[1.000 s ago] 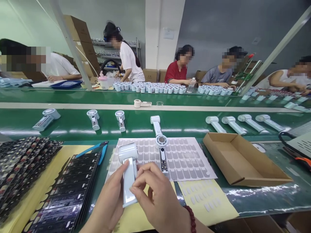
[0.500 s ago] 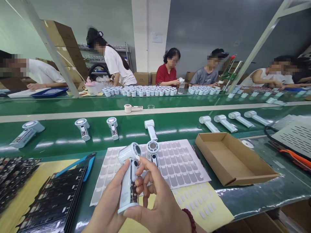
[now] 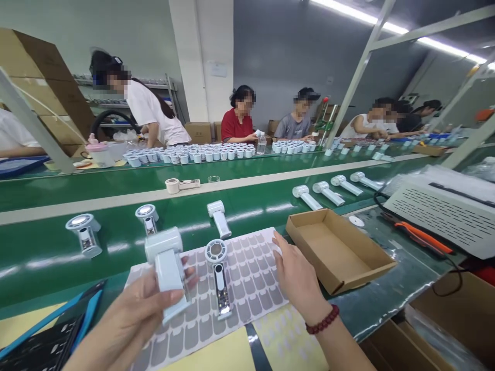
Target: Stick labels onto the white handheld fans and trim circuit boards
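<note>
My left hand (image 3: 133,314) is closed around the handle of a small white hand-held fan (image 3: 166,270) and holds it above a white sheet of grey stickers (image 3: 247,278). My right hand (image 3: 297,275), a red bead bracelet on its wrist, lies on the sheet's right part with fingers stretched toward the far edge; it holds nothing. A second fan (image 3: 218,273) lies face up on the sheet between my hands, its handle cavity uncovered.
Several more fans (image 3: 328,190) lie on the green conveyor belt (image 3: 251,203) beyond the sheet. An empty cardboard tray (image 3: 340,247) sits to the right, then an orange-handled tool (image 3: 421,237) and a white vented device (image 3: 444,211). Blue-handled pliers (image 3: 50,319) lie left. Other people work across the belt.
My right hand let go of the fan and moved right onto the sticker sheet. The left hand keeps the fan, turned back-side up. The view swung right.
</note>
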Tool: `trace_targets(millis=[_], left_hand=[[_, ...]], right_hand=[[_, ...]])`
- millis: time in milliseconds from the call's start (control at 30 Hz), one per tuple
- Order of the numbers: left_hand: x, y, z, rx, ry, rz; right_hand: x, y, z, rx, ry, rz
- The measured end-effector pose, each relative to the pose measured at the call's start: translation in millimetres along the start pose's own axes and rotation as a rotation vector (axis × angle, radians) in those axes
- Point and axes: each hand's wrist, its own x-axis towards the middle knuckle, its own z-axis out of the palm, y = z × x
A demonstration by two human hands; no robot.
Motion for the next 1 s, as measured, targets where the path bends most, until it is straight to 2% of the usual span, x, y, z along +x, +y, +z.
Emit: trace_targets(millis=[33, 100, 233, 333, 433, 533, 633, 767, 867, 1000], left_hand=[[13.1, 5.7, -3.0, 0.051, 0.005, 0.004], [41.3, 18.2, -5.2, 0.152, 0.032, 0.029], [97.1, 31.6, 8.6, 0.230, 0.095, 0.116], [134.1, 22.3, 24.7, 0.282, 0.154, 0.154], [159.3, 6.6, 33.6, 0.372, 0.241, 0.243], [167.5, -1.2, 31.8, 0.488, 0.367, 0.385], [166.3, 3.4, 20.1, 0.578, 0.514, 0.476], [167.2, 21.6, -4.5, 0.599, 0.659, 0.371], [164.6, 31.9, -16.4, 0.536, 0.646, 0.266], [136.3, 33.7, -11.6, 0.318, 0.546, 0.243]], right_hand=[[5.7, 7.5, -1.6, -0.118, -0.056, 0.038], [15.3, 17.2, -1.4, -0.212, -0.126, 0.077], [30.5, 20.8, 7.8, -0.266, -0.131, 0.066], [38.9, 19.1, 13.9, -0.297, -0.119, 0.047], [43.5, 18.4, 17.0, -0.337, -0.104, 0.015], [46.1, 18.0, 19.1, -0.373, -0.093, -0.021], [48.5, 17.3, 21.1, -0.399, -0.093, -0.033], [49.5, 17.6, 22.8, -0.409, -0.079, -0.037], [47.5, 20.3, 24.1, -0.405, -0.048, -0.026], [46.0, 24.3, 25.1, -0.352, -0.011, -0.014]])
